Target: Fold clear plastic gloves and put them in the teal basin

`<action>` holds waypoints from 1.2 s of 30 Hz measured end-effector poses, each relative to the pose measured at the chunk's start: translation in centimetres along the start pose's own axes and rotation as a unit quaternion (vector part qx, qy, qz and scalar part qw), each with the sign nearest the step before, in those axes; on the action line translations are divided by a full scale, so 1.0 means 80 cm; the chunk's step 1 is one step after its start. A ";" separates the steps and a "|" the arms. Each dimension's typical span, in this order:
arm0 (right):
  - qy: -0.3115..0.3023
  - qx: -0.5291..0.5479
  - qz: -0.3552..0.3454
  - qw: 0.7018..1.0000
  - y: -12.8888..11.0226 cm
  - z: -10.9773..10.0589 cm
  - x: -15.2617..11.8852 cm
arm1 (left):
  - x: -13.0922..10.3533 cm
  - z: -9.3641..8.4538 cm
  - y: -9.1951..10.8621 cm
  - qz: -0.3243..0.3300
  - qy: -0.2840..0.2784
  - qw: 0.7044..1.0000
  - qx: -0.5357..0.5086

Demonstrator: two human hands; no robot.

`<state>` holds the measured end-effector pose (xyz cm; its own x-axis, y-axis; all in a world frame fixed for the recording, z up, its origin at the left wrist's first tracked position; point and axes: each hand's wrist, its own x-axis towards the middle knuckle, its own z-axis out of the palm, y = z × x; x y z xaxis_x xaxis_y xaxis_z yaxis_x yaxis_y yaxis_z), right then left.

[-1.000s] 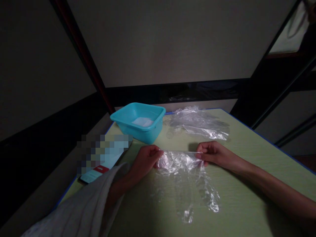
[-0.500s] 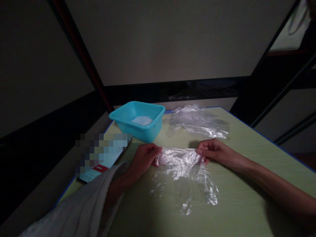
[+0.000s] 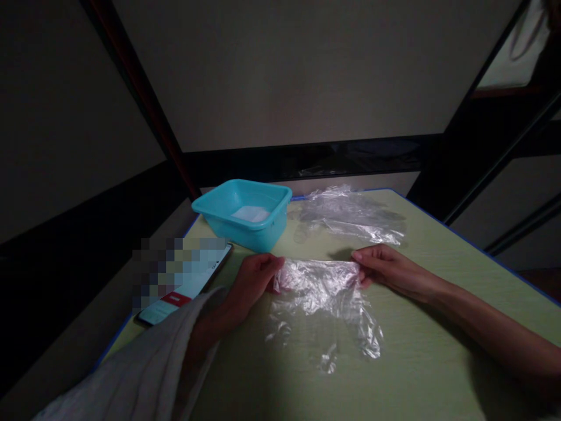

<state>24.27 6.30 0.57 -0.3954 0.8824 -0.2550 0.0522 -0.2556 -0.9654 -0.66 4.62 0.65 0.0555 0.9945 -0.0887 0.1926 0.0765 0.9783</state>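
Observation:
A clear disposable plastic glove (image 3: 322,286), thin and crinkled, is stretched between my two hands over the table. Its straight upper edge runs level from hand to hand, and finger-like lobes droop toward me. My left hand (image 3: 258,278) pinches the left end of that edge between thumb and fingers. At the right end, my right hand (image 3: 377,266) is closed on the corner, thumb on top and fingers partly behind the film.
More crumpled clear plastic film (image 3: 355,213) lies at the back right. A turquoise basin (image 3: 263,234) with something white inside stands at the back left. Beside my left sleeve rests a phone (image 3: 193,292), partly blurred out. Walls enclose the table (image 3: 429,362) behind and at left.
The glove has risen slightly, its hanging lobes swinging up a little. My right thumb has shifted a bit up and right along the edge; my left hand has barely moved.

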 end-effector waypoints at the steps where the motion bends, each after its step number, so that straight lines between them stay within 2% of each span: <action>1: 0.003 0.023 0.009 1.000 0.000 -0.001 0.000 | -0.001 0.000 0.001 0.000 0.001 1.000 -0.001; 6: -0.027 0.076 0.033 0.996 -0.004 -0.007 -0.001 | -0.002 0.001 0.000 -0.009 0.014 1.000 -0.007; 14: -0.041 0.031 0.033 0.998 -0.008 -0.006 -0.005 | -0.002 0.001 0.002 -0.015 0.010 1.000 -0.006; 31: 0.054 -0.011 -0.014 0.998 -0.002 0.003 -0.002 | -0.006 0.000 0.008 -0.013 -0.004 1.000 0.004; 36: 0.051 -0.020 -0.009 0.998 -0.006 0.006 -0.004 | -0.004 0.000 0.005 -0.015 -0.008 1.000 -0.009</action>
<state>23.93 5.95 1.12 -0.3006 0.9233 -0.2389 0.0838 -0.2240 -0.9710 -0.57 4.38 1.09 0.0656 0.9905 -0.1209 0.1766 0.1077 0.9784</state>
